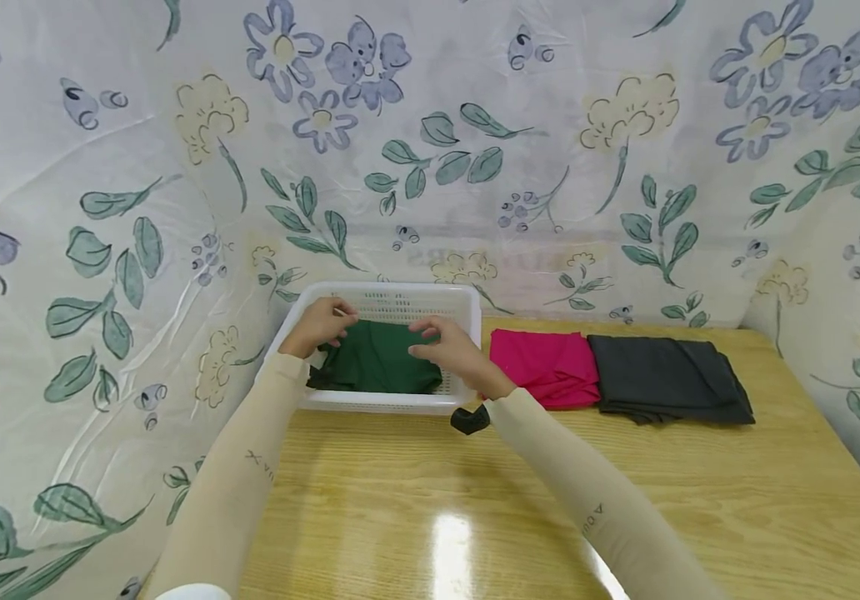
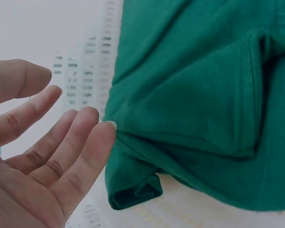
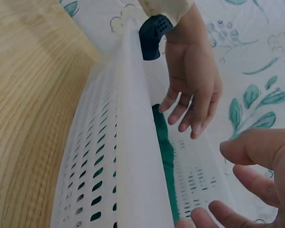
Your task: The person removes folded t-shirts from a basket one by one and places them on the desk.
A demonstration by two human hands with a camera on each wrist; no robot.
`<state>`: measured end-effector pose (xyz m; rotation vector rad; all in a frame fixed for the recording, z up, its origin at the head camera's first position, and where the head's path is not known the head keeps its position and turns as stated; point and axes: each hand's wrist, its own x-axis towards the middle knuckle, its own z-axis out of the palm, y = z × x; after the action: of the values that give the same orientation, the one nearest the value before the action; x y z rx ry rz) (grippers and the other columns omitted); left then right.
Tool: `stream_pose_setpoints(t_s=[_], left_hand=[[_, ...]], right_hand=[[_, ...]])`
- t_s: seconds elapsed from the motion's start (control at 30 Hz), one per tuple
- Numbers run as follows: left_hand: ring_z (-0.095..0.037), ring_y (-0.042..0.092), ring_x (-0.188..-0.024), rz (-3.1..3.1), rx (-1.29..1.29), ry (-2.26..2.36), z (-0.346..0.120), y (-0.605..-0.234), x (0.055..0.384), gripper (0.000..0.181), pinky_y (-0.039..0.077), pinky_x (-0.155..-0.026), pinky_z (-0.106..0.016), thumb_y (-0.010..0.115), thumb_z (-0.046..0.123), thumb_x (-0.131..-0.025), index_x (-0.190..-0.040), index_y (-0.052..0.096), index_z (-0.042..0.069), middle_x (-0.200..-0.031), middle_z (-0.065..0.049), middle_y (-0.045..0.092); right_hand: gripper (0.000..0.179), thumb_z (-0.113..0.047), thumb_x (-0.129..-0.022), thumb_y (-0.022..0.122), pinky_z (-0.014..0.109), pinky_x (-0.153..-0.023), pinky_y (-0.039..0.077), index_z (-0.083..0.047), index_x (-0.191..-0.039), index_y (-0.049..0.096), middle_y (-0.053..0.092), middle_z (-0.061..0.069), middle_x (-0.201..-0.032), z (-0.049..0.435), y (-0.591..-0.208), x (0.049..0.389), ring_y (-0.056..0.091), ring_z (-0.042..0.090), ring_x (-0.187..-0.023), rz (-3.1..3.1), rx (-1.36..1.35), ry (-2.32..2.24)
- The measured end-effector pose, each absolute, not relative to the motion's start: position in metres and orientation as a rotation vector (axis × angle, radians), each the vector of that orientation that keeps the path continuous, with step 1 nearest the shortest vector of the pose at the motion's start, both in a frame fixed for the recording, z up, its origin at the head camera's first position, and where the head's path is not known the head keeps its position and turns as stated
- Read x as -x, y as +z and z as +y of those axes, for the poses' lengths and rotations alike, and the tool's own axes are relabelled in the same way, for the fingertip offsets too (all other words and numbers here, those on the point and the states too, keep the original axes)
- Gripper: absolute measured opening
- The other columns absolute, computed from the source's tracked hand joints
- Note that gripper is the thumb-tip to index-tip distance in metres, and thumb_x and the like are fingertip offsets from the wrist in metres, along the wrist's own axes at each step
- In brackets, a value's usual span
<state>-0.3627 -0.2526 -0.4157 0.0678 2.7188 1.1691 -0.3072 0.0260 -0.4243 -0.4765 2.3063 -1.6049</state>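
Note:
A folded dark green cloth (image 1: 385, 358) lies inside a white plastic basket (image 1: 385, 401) with slotted walls. My left hand (image 1: 323, 323) hovers over the basket's left side, its fingers loosely bent and holding nothing. In the left wrist view those fingers (image 2: 88, 156) are spread beside the edge of the green cloth (image 2: 194, 109); whether a fingertip touches it I cannot tell. Above the basket's right side is my right hand (image 1: 452, 350), thumb and fingers apart and nothing between them. The right wrist view has both hands over the basket's rim (image 3: 137, 123).
Right of the basket, a folded bright pink cloth (image 1: 544, 369) lies on the wooden table (image 1: 370, 483). Beside it is a folded dark grey cloth (image 1: 666, 379). Floral-patterned sheeting (image 1: 430, 208) stands behind the table and along both sides.

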Motion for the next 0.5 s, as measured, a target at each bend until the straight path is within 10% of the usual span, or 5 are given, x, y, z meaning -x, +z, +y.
stream_pose_setpoints(t_s=[0.5], left_hand=[[-0.027,0.06,-0.08,2.874,-0.14,0.817,-0.26,-0.421,0.364,0.028,0.054,-0.065,-0.035,0.057,0.013,-0.103,-0.119,0.062,-0.008,-0.125,-0.029,0.061]], right_hand=[[0.047,-0.017,-0.098,0.068,0.056,-0.109,0.042,-0.003,-0.142,0.056,0.05,0.016,-0.149,0.01,-0.431,0.314,0.048,0.037,-0.135,2.309,0.235,-1.519]])
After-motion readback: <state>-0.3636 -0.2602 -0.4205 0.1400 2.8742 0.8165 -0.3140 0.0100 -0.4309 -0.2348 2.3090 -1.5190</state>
